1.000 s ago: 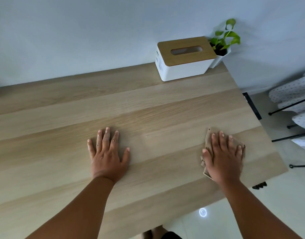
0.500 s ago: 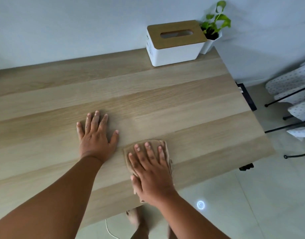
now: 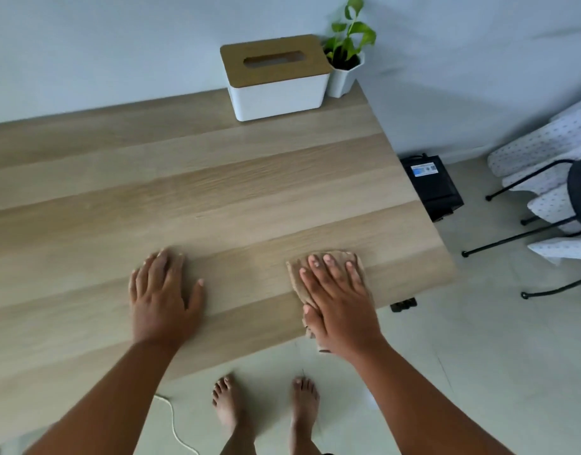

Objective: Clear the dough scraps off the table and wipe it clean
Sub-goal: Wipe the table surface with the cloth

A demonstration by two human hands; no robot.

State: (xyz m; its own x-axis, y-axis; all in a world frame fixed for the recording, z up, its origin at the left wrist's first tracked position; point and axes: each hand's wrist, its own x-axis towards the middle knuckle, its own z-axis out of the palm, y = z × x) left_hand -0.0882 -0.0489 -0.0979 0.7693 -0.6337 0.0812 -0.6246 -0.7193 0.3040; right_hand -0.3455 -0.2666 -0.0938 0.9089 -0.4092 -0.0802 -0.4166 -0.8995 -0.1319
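Right hand (image 3: pixel 340 300) flat, pressing cloth (image 3: pixel 297 277) near table (image 3: pixel 217 178) right edge — overshoot risks slipping off; left hand (image 3: pixel 162 297) flat, empty.

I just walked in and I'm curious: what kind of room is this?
Probably a room in a home. A white tissue box with a wooden lid and a small potted green plant sit on a light wooden table, and the person stands barefoot.

The black box's (image 3: pixel 432 185) blue label is unreadable.
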